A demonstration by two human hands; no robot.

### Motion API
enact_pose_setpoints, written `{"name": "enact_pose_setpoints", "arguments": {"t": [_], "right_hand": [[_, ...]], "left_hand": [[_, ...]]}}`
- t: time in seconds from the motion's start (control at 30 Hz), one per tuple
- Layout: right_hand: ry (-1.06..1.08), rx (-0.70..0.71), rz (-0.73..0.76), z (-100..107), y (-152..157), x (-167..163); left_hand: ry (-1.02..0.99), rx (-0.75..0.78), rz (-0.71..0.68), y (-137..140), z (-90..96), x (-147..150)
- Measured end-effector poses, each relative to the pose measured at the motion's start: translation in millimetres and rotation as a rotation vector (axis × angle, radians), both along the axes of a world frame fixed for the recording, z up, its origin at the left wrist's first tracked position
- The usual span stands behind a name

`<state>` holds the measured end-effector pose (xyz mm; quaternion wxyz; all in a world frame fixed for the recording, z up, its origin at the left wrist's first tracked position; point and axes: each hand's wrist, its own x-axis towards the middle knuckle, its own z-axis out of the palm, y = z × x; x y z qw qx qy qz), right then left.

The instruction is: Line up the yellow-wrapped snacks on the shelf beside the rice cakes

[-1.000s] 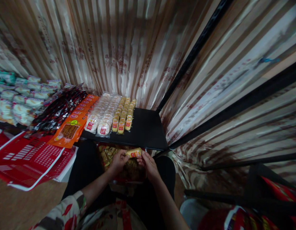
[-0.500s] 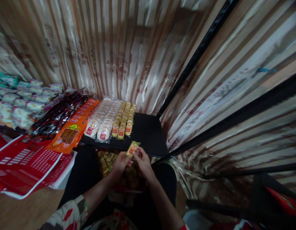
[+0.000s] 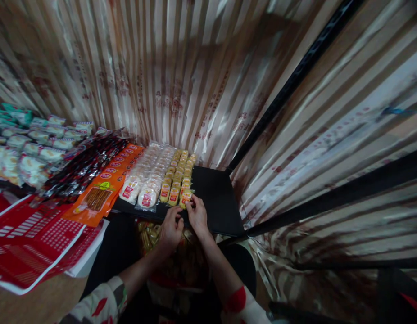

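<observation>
My right hand (image 3: pixel 197 217) pinches a small yellow snack packet (image 3: pixel 185 198) with a red-and-white label. The packet is at the front end of the rightmost row of yellow packets (image 3: pixel 174 173) on the black shelf (image 3: pixel 220 195). To its left, my left hand (image 3: pixel 170 230) is at the shelf's front edge, fingers loosely bent and apart, with nothing visible in it. Below both hands, a container of loose gold-wrapped packets (image 3: pixel 149 235) sits between my knees, partly hidden by my forearms.
Left of the yellow rows lie clear-wrapped white rounds (image 3: pixel 147 198), an orange snack bag (image 3: pixel 97 198), dark glossy packets (image 3: pixel 82 171) and white-and-green packets (image 3: pixel 36 150). A red basket (image 3: pixel 43 243) stands at the left. A striped curtain (image 3: pixel 181 81) and black frame bars (image 3: pixel 283 94) border the shelf.
Both hands have moved forward to the shelf. The yellow packet, earlier held between both hands above the container, is now at the right row's front, and my left hand has let go.
</observation>
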<state>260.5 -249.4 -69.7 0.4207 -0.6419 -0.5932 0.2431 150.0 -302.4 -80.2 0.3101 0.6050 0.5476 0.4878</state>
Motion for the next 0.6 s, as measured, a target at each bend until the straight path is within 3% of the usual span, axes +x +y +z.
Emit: {"name": "enact_pose_setpoints", "arguments": {"t": [0.37,0.6], "right_hand": [[0.138,0.01,0.025,-14.6,5.4,-5.4],[0.089,0.044,0.003,-13.5,8.6,-9.6]], "left_hand": [[0.083,0.088,-0.005,23.5,-10.3,4.3],[0.14,0.097,-0.002,26.6,-17.0,2.0]]}}
